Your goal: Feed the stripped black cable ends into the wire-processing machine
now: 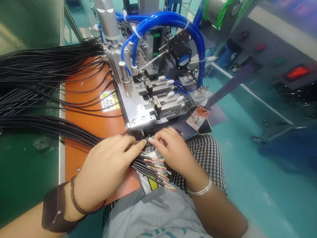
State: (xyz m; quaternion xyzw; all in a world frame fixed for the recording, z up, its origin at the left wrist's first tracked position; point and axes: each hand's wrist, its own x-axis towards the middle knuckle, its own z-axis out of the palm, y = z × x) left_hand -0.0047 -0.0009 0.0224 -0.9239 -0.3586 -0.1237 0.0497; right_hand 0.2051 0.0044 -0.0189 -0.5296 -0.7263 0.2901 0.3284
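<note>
My left hand (114, 154) lies over a bundle of black cables (84, 134), its fingers closed near the front edge of the metal machine (140, 115). My right hand (172, 149) faces it, thumb and forefinger pinched on thin coloured wires (150, 137) at a cable end. The two sets of fingertips almost meet. The cable just under my left fingertips is mostly hidden. Below both hands, several stripped cable ends fan out with bare coloured wires (158, 167) toward my lap.
Many more black cables (32, 70) run from the left over an orange board (89, 88) into the machine. Blue air hoses (166, 18) arch above it. A green solder wire spool (226, 3) hangs at upper right. A phone (203, 126) lies right of my right hand.
</note>
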